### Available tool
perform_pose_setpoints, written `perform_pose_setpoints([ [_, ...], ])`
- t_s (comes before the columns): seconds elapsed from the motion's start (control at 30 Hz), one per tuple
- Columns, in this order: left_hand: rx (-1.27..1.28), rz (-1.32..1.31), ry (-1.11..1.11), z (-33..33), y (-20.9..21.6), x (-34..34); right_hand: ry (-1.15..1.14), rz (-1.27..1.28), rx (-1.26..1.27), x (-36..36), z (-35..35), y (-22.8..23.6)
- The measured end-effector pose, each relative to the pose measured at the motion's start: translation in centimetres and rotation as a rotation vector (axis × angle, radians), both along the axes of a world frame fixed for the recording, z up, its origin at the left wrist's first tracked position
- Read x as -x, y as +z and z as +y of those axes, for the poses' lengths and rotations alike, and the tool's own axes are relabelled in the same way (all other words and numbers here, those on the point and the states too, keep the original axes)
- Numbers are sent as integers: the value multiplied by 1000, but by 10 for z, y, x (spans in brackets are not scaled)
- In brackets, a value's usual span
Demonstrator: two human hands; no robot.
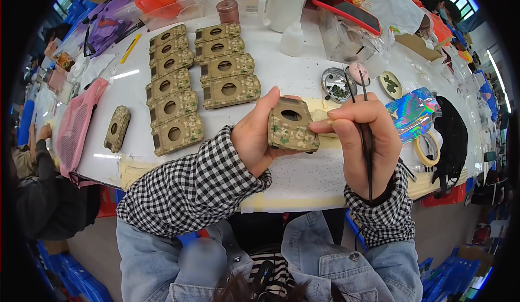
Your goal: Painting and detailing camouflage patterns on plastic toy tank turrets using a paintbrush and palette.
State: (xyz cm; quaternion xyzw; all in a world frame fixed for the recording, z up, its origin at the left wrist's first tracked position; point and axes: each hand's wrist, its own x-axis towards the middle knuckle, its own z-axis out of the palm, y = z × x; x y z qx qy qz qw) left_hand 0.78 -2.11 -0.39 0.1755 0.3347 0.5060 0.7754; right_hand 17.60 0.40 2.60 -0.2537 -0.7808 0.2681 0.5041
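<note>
Head view: the left hand (pixel 252 134) has its fingers clamped on one camouflage pouch (pixel 287 134) above the desk (pixel 303 185), long axis running away from the wearer, dark-patched end farthest. The right hand's (pixel 374 137) fingers clasp one pair of black tweezers (pixel 370 177). Left, ten pouches (pixel 181 85) form columns of six and four; one lone pouch (pixel 122 120) lies farther left.

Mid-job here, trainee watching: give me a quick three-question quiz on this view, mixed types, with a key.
1. Multiple choice: what does the left grip hold?
A) a red phone
B) a camouflage pouch
C) a white mug

2. The right grip holds dark tweezers. True or false: their tips point toward the person's lap.

3. Count: how many pouches lie in the shorter column of the two on the table?

Key:
1. B
2. False; the tips point away from the lap.
3. Four
</note>
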Motion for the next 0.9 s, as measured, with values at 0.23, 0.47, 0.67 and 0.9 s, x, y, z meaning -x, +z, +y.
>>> perform_pose_setpoints([
  [0.23,-7,-13,0,0,0,0,29,-169,63,-6,-4,5],
  [0.47,-11,-24,-2,0,1,-1,29,-171,79,-6,-4,6],
  [0.67,-16,-21,-9,0,1,0,50,-197,52,-9,-2,4],
  [0.9,-17,-21,-17,1,-2,0,-27,3,70,0,-2,2],
])
